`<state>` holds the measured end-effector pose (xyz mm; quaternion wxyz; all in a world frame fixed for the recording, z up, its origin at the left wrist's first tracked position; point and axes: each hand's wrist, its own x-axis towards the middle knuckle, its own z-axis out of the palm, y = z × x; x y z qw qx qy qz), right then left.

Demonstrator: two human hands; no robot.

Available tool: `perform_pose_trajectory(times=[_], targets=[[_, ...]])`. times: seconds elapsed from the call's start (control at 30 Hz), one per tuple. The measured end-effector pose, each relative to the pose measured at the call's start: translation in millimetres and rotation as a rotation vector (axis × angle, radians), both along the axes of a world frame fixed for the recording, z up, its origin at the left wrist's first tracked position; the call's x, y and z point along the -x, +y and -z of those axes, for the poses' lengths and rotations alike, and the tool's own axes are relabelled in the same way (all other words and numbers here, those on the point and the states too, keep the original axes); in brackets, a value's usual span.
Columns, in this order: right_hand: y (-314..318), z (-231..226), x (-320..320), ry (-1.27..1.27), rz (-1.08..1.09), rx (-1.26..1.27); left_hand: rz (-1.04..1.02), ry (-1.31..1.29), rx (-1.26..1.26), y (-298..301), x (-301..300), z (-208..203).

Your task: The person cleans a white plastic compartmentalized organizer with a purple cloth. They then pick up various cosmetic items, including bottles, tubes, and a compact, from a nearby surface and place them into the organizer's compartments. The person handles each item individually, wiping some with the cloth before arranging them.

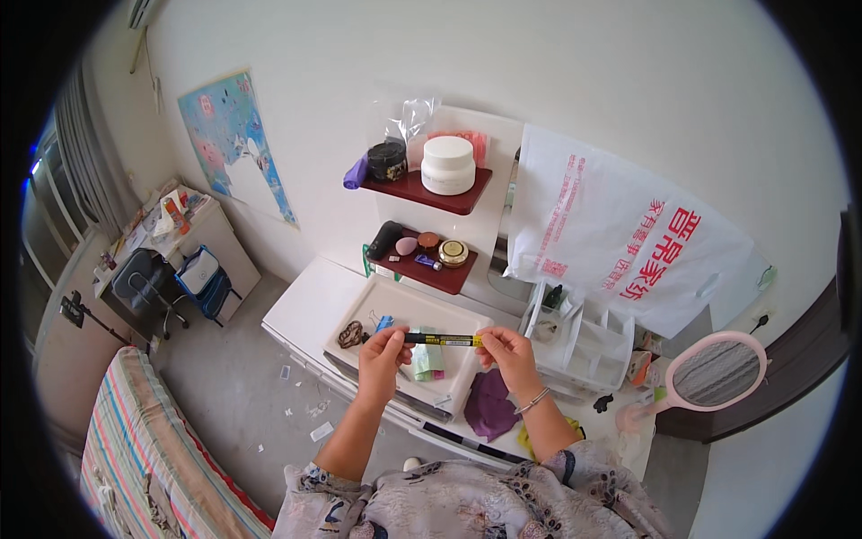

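A black and yellow marker pen (444, 340) lies level between my two hands, above the beige lid of a storage box (377, 301). My left hand (384, 355) pinches its black end. At the yellow end, the fingers of my right hand (509, 355) are closed on it. Beneath the pen, a pale green packet (429, 363) rests on the lid. A brown hair tie (349, 335) and a blue clip (384, 322) lie there too, beyond my left hand. Beside my right wrist is a purple cloth (490, 404).
Two dark red shelves (422, 190) hold jars and small cosmetics above the white cabinet (301, 301). To the right stand a white divided organizer (593, 346) and a pink electric fly swatter (718, 370). A striped bed (148, 449) is at lower left; paper scraps litter the floor.
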<state>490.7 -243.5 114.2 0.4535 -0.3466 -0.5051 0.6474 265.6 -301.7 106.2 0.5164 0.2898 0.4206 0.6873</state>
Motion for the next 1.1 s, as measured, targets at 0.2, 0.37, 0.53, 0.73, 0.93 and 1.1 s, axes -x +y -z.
perform_pose_trajectory(times=[0.2,0.37,0.53,0.73,0.93,1.1], targets=[[4,27,1,0.002,-0.069,0.027,0.009,-0.053,0.091,3,10,16],[13,38,3,0.023,-0.070,0.149,0.044,-0.100,0.098,6,12,18],[14,45,13,-0.051,-0.075,0.174,0.076,-0.166,0.084,7,23,23],[26,52,25,-0.083,-0.041,0.159,0.125,-0.133,0.083,23,40,32],[30,57,35,-0.056,-0.003,0.174,0.138,-0.117,0.133,33,51,38],[37,63,15,-0.061,-0.023,0.201,0.115,-0.089,0.171,44,29,42]])
